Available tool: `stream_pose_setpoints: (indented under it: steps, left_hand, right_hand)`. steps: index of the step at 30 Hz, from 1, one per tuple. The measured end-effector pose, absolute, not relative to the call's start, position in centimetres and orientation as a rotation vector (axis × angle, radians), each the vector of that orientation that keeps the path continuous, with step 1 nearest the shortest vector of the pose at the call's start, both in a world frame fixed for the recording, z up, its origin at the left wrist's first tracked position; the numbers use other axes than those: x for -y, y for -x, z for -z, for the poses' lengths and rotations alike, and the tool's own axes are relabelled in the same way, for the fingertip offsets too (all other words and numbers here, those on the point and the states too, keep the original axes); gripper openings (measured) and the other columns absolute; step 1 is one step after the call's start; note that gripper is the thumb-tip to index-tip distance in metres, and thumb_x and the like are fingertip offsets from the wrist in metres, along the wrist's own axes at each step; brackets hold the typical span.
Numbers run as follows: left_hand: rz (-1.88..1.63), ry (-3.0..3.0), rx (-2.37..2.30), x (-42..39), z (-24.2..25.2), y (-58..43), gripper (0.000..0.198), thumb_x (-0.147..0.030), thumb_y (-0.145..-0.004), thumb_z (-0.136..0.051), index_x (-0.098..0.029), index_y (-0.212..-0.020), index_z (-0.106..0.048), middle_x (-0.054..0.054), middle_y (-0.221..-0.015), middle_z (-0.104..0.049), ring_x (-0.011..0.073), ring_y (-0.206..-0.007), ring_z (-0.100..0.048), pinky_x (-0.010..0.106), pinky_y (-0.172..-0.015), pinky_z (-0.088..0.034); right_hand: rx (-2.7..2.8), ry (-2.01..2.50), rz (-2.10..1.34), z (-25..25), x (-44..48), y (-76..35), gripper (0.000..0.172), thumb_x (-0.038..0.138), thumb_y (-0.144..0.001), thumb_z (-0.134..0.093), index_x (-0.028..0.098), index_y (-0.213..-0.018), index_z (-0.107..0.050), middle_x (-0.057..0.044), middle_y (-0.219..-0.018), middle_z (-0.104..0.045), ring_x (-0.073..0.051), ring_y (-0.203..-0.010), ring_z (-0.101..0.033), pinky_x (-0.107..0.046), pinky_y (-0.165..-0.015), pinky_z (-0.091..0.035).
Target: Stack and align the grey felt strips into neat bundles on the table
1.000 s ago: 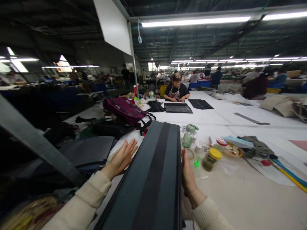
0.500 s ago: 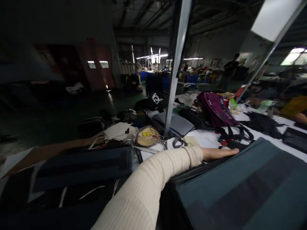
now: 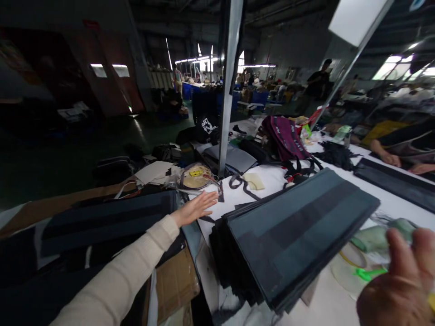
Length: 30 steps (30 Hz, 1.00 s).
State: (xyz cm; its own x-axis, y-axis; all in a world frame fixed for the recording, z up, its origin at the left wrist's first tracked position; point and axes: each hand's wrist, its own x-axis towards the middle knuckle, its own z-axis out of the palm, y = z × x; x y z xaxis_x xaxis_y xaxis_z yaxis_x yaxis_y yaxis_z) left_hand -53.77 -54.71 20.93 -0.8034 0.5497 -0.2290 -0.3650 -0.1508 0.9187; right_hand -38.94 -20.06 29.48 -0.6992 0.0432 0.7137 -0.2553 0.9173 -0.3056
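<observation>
A thick stack of dark grey-green panels [image 3: 295,233] lies on the white table [image 3: 272,179] in front of me, its corner hanging towards me. My left hand [image 3: 195,208] reaches out to the left of the stack, fingers stretched flat and holding nothing, over the table's left edge near a second dark panel pile [image 3: 108,219]. My right hand [image 3: 401,280] is raised at the lower right, close to the camera, fingers apart and empty, beside the stack's right end.
A metal post [image 3: 229,86] rises from the table edge. A maroon bag [image 3: 287,138], black straps and a round tape reel [image 3: 197,175] lie beyond. Cardboard [image 3: 173,280] sits below left. Another person's hands [image 3: 387,157] rest on black panels at right. Green bottle [image 3: 377,235] near my right hand.
The view has swung left. Both hands have come off the sides of the panel stack; the left now reaches towards the left pile and the right has lifted clear.
</observation>
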Motion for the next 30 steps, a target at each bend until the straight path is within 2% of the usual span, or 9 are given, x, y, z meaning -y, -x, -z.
stream_pose_setpoints:
  steps: [2, 6, 9, 12, 16, 21, 25, 27, 30]
  left_hand:
    - [-2.071, -0.121, -1.546, 57.0, -19.9, 50.9, 0.056, -0.056, -0.086, -0.022, -0.027, -0.133, -0.029, 0.003, -0.145, -0.022, 0.0186, -0.132, -0.019, 0.04, -0.103, -0.02]
    - [-2.14, 0.033, -1.539, 59.3, -17.5, 45.1, 0.057, -0.056, -0.085, -0.024, -0.025, -0.132, -0.033, 0.006, -0.144, -0.026, 0.0202, -0.132, -0.02, 0.041, -0.103, -0.02]
    - [-2.163, 0.131, -1.507, 59.7, -16.1, 41.6, 0.059, -0.058, -0.084, -0.027, -0.023, -0.13, -0.036, 0.008, -0.142, -0.03, 0.0216, -0.13, -0.024, 0.041, -0.104, -0.02]
    - [-2.134, 0.198, -1.516, 59.3, -15.4, 39.4, 0.057, -0.058, -0.083, -0.03, -0.022, -0.127, -0.041, 0.009, -0.137, -0.037, 0.0226, -0.127, -0.031, 0.041, -0.103, -0.021]
    - [-2.164, 0.135, -1.615, 57.9, -16.1, 39.2, 0.053, -0.055, -0.082, -0.037, -0.021, -0.121, -0.047, 0.011, -0.131, -0.046, 0.024, -0.122, -0.039, 0.042, -0.101, -0.026]
    - [-2.203, 0.025, -1.804, 54.1, -18.5, 43.4, 0.051, -0.053, -0.082, -0.04, -0.018, -0.117, -0.051, 0.013, -0.125, -0.052, 0.023, -0.116, -0.046, 0.041, -0.097, -0.031]
    - [-2.228, -0.011, -1.946, 49.8, -20.2, 47.5, 0.052, -0.057, -0.082, -0.034, -0.019, -0.109, -0.058, 0.009, -0.121, -0.056, 0.0218, -0.117, -0.045, 0.04, -0.1, -0.026]
    - [-2.255, -0.028, -1.855, 47.9, -20.5, 48.9, 0.057, -0.061, -0.08, -0.033, -0.018, -0.104, -0.061, 0.008, -0.115, -0.06, 0.0225, -0.114, -0.048, 0.04, -0.1, -0.028]
    - [-2.317, 0.055, -1.597, 46.0, -20.2, 49.7, 0.064, -0.066, -0.073, -0.041, -0.013, -0.1, -0.062, 0.011, -0.101, -0.066, 0.0239, -0.102, -0.056, 0.037, -0.094, -0.037]
  right_hand:
    - [2.232, -0.252, -0.467, -30.1, 21.2, 38.2, 0.052, 0.041, -0.09, -0.009, 0.027, -0.139, -0.019, 0.0, -0.147, -0.009, -0.03, -0.132, -0.008, -0.056, -0.104, -0.007]
    - [2.491, -0.694, -0.272, -29.3, 23.6, 38.9, 0.047, 0.041, -0.09, -0.027, 0.025, -0.134, -0.034, -0.005, -0.141, -0.03, -0.026, -0.128, -0.027, -0.048, -0.103, -0.022]
    - [2.646, -0.776, -0.173, -27.6, 24.7, 40.0, 0.042, 0.035, -0.09, -0.033, 0.022, -0.129, -0.042, -0.006, -0.133, -0.042, -0.022, -0.124, -0.035, -0.043, -0.1, -0.03]
    - [2.66, -0.737, -0.207, -26.6, 24.8, 40.3, 0.041, 0.033, -0.09, -0.033, 0.018, -0.126, -0.046, -0.008, -0.131, -0.045, -0.021, -0.123, -0.036, -0.042, -0.099, -0.031]
    - [2.537, -0.771, -0.374, -26.3, 24.0, 39.8, 0.038, 0.029, -0.089, -0.03, 0.016, -0.118, -0.052, -0.009, -0.122, -0.053, -0.019, -0.117, -0.044, -0.04, -0.099, -0.032]
    - [2.277, -0.715, -0.49, -25.0, 22.7, 38.5, 0.038, 0.029, -0.086, -0.028, 0.019, -0.108, -0.057, -0.007, -0.112, -0.059, -0.021, -0.109, -0.05, -0.045, -0.102, -0.024]
    - [2.2, -0.612, -0.496, -23.5, 23.1, 38.6, 0.036, 0.026, -0.084, -0.029, 0.02, -0.103, -0.059, -0.006, -0.106, -0.061, -0.02, -0.104, -0.052, -0.045, -0.101, -0.023]
    - [2.189, -0.589, -0.513, -23.2, 23.8, 39.1, 0.034, 0.024, -0.084, -0.029, 0.019, -0.1, -0.059, -0.006, -0.103, -0.062, -0.019, -0.101, -0.053, -0.043, -0.099, -0.025]
    - [2.169, -0.578, -0.547, -23.2, 24.8, 40.0, 0.032, 0.021, -0.084, -0.03, 0.02, -0.094, -0.06, -0.005, -0.097, -0.064, -0.016, -0.096, -0.055, -0.039, -0.095, -0.029]
